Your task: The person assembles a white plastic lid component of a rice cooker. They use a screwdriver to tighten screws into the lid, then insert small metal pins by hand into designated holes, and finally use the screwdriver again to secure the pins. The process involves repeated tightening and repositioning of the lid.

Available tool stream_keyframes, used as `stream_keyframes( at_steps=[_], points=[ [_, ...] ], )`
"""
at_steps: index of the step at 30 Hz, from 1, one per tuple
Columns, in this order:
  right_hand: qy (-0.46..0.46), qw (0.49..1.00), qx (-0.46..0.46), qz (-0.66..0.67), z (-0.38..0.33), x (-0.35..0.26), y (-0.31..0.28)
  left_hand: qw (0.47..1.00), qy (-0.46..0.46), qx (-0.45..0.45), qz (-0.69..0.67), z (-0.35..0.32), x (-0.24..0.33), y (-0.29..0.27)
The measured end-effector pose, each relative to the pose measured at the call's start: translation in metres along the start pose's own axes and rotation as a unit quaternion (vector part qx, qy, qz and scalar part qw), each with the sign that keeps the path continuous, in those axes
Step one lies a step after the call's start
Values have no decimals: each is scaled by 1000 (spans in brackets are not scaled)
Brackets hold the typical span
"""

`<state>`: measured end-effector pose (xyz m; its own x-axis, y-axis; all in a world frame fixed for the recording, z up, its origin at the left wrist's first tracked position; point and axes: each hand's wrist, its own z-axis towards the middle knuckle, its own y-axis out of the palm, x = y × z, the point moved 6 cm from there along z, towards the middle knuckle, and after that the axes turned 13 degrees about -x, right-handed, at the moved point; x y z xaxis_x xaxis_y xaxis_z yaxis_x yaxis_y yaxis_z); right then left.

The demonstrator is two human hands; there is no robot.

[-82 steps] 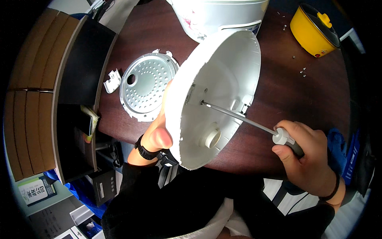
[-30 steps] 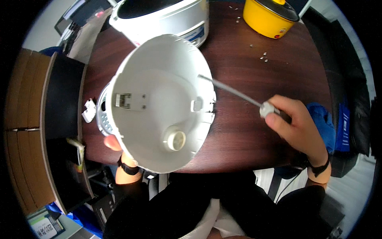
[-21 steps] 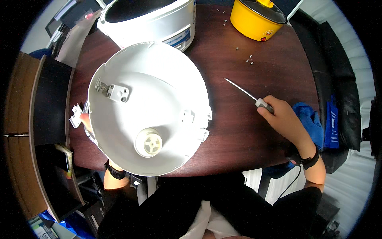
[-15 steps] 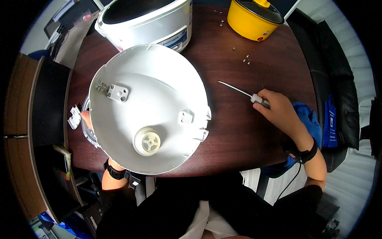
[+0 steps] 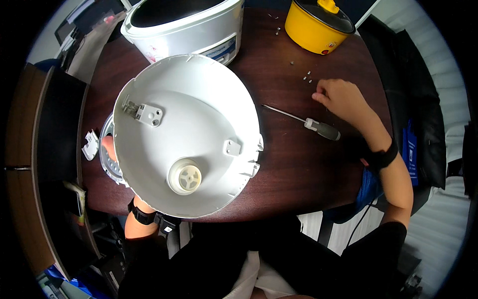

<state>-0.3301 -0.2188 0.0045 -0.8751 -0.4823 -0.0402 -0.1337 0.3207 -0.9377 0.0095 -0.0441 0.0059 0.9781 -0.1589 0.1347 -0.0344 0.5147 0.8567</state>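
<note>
Toward the near edge of the worktop [image 5: 298, 184], left of its middle, I see a white round shell [image 5: 199, 114] with its hollow side up. The left hand [image 5: 109, 148] is at its left rim, mostly hidden behind it, so I cannot tell how far its fingers are closed. To the right of the shell lies a screwdriver [image 5: 322, 130], released on the wood. Just beyond it, toward the right edge, is the right hand [image 5: 343, 99], its fingers loosely bent and holding nothing that I can see, near small screws [image 5: 309, 80].
</note>
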Motion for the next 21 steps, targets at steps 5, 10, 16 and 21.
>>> stream_keyframes(
  at_steps=[5, 10, 16, 21],
  points=[
    [-17, 999, 39, -3, 34, 10, 0, 1000, -3, -3, 0, 6, 0, -1],
    [-36, 998, 58, 8, 47, 5, 3, 1000, -13, 8, 24, 22, -5, -4],
    [2, 998, 11, 64, 40, 5, 0, 998, -16, 22, 61, 32, -7, -7],
    [-43, 993, 57, 97, 38, 16, 2, 995, -27, 36, 94, 37, -11, -6]
  ],
)
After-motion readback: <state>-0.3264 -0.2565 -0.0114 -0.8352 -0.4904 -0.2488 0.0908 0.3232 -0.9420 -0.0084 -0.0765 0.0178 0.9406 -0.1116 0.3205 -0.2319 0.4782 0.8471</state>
